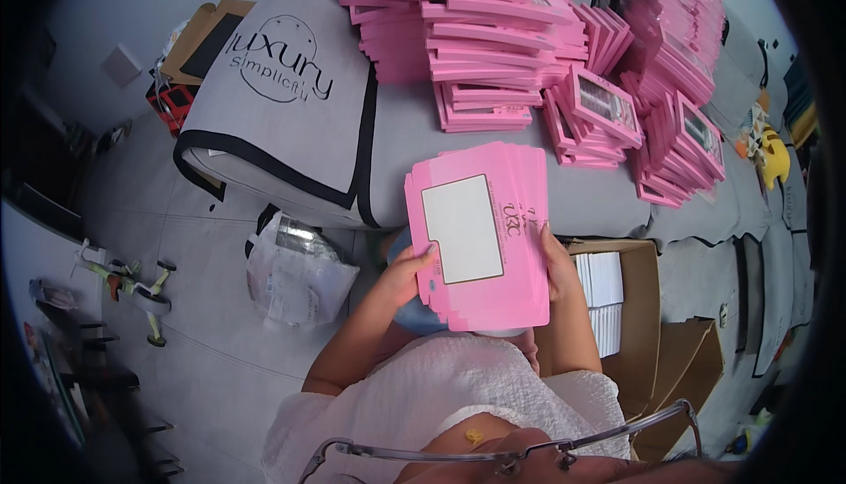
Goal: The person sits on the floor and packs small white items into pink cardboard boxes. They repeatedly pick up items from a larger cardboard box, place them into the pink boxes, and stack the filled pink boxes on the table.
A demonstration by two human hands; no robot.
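Observation:
Between both hands is a thick, slightly fanned stack of flat pink printed card sleeves, the top one with a white panel and dark print. My left hand grips its left edge, thumb on top near the white panel. At the right edge, my right hand holds the stack, with the fingers mostly hidden beneath it. Beyond the hands, tall piles of pink windowed boxes stand on a grey sofa. A small leaning pile of pink boxes lies right of them.
An open cardboard carton with white box-like items stands at the right. A clear plastic bag sits on the floor at the left, and a small balance bike farther left. More pink boxes and a yellow plush toy are on the sofa.

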